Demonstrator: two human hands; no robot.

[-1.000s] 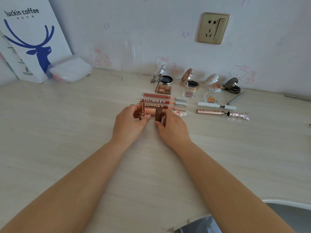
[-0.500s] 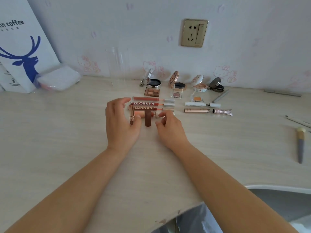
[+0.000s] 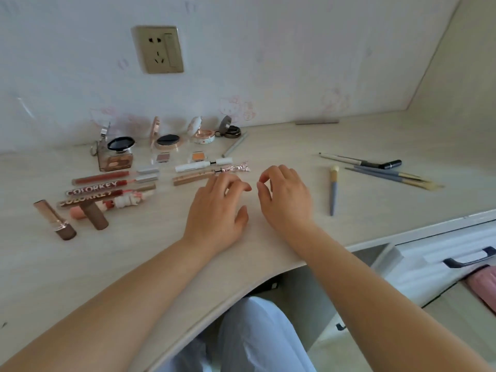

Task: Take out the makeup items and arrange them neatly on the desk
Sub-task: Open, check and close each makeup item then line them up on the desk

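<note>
Head view: both hands empty over the desk (image 3: 161,264) mid-front, left hand (image 3: 214,210) and right hand (image 3: 287,200) side by side, fingers loosely curled, gripping nothing. Makeup laid out left of the hands: two lipsticks (image 3: 55,220) upright at front left, lip gloss tubes (image 3: 107,185) in a stacked row behind them, mascara tubes (image 3: 201,173) just past the left fingertips, open compacts (image 3: 167,140) along the wall. Off to the right, well apart: single blue-handled brush (image 3: 333,189), cluster of brushes and pencils (image 3: 386,170) beyond it; wall socket (image 3: 158,49) above, open drawer (image 3: 429,259) below the desk edge at right.
</note>
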